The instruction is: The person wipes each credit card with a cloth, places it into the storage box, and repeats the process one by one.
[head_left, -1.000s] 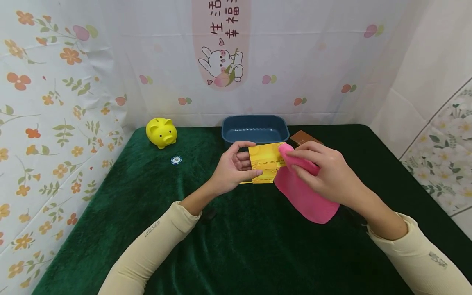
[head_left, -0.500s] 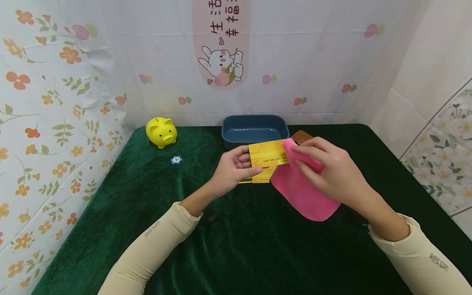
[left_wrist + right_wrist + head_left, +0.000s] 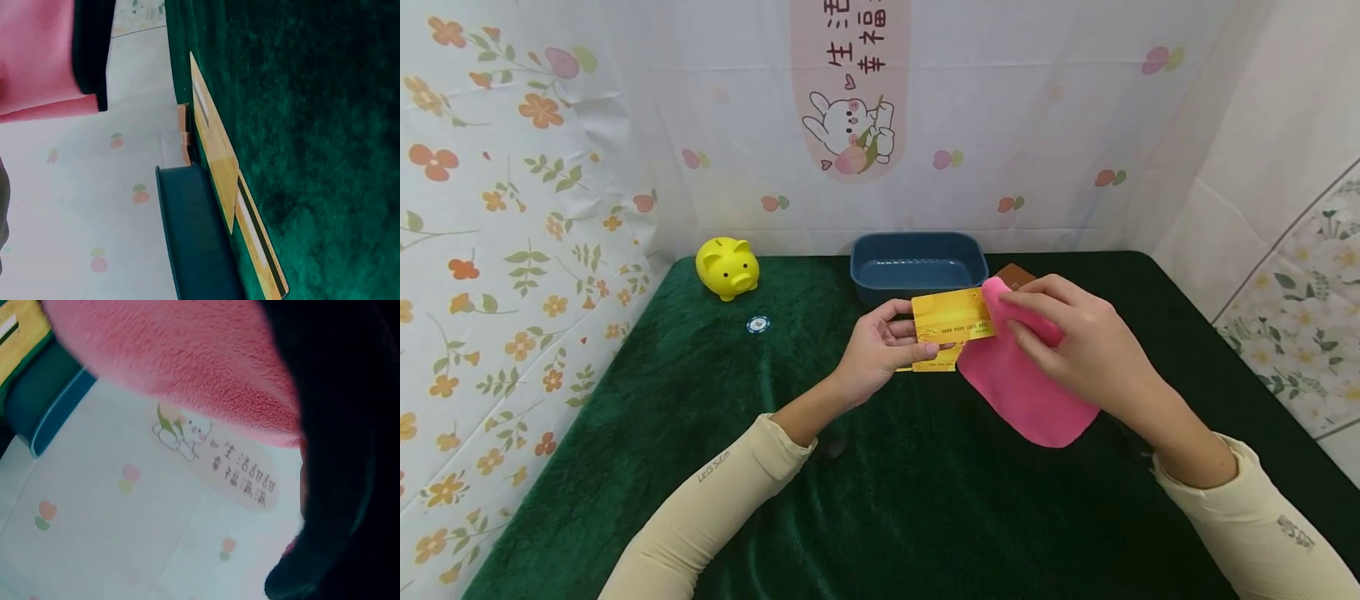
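Note:
In the head view my left hand pinches gold bank cards, thumb in front and fingers behind. The upper card overlaps the lower card and extends farther right. My right hand grips a pink cloth; its folded top covers the upper card's right end, and the rest hangs down. In the left wrist view both cards appear nearly edge-on, one showing a dark stripe, with the cloth at upper left. Fuzzy cloth fills the top of the right wrist view.
A blue bin stands at the back, beyond the hands. Beside it lies a brown wallet-like item, partly hidden by the right hand. A yellow piggy bank and a poker chip are at left on the green cloth-covered table.
Both hands have shifted slightly right. The upper card has slid right over the lower one, and the cloth's folded top has moved up and right with the right hand.

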### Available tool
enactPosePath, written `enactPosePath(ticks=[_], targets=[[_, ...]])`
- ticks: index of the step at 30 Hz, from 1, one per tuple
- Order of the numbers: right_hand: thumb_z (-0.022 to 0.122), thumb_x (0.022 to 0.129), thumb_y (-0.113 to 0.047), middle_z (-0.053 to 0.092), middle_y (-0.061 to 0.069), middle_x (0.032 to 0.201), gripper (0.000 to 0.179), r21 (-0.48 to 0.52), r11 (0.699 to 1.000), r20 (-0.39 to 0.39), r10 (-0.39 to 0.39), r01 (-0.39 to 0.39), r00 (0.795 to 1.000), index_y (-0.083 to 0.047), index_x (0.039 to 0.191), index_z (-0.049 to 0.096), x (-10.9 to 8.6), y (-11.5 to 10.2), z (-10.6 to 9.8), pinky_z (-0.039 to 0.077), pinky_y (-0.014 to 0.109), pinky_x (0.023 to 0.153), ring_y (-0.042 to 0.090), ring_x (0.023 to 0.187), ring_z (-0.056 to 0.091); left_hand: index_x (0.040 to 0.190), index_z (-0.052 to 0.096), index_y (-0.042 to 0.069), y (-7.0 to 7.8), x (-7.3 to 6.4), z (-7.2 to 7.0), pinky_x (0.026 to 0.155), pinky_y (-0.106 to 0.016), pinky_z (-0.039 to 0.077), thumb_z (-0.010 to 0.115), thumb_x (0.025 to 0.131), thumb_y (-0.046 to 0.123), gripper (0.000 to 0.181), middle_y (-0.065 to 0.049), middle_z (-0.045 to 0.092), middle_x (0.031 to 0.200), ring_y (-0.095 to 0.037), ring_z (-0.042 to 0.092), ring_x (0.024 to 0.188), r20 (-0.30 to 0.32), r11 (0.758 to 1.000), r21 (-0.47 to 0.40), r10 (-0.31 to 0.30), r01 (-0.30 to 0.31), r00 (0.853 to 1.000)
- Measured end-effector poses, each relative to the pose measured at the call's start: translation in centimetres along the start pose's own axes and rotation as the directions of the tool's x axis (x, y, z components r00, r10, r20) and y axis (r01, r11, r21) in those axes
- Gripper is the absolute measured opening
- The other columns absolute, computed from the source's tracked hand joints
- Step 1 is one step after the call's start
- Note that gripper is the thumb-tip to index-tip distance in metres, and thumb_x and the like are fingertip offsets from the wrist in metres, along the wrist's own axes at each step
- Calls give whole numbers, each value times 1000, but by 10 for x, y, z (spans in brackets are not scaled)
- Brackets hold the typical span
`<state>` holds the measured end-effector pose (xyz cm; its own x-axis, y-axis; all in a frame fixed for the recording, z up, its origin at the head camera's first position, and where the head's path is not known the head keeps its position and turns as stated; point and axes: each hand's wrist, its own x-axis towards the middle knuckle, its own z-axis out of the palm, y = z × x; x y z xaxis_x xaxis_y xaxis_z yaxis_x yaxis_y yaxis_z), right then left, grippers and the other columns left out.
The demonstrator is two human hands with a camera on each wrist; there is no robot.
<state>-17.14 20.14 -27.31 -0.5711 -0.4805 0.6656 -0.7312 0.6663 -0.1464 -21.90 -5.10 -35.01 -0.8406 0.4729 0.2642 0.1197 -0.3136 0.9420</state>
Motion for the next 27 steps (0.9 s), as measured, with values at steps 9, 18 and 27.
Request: enactPosePath(ticks=[9, 18, 27], targets=[[82, 75, 2, 66, 7, 102, 41, -7, 1000, 25, -3, 3, 1000, -4, 114, 73, -2, 0, 6, 48, 13, 63, 14, 78, 60, 133, 45, -9, -1, -1, 3, 80, -30, 58, 49, 100, -6, 33, -36, 53, 130, -17, 73, 93, -54, 990, -143, -15, 7, 998], [83, 73, 2, 66, 6, 102, 42, -20, 1000, 17, 7, -6, 1000, -5, 114, 73, 0, 0, 5, 55, 30, 60, 15, 79, 61, 126, 51, -6, -3, 0, 1, 80, -28, 58, 51, 100, -3, 26, -32, 57, 129, -20, 72, 96, -90, 991, -125, -62, 50, 994], [82, 75, 4, 66, 8, 103, 43, -28, 999, 12, 45, -45, 999, -4, 116, 73, 2, 3, 1, 57, 34, 63, 20, 85, 64, 110, 59, 3, -4, 1, 0, 76, -28, 58, 55, 98, -4, 14, -29, 61, 124, -17, 73, 90, -116, 988, -122, -109, 95, 987]])
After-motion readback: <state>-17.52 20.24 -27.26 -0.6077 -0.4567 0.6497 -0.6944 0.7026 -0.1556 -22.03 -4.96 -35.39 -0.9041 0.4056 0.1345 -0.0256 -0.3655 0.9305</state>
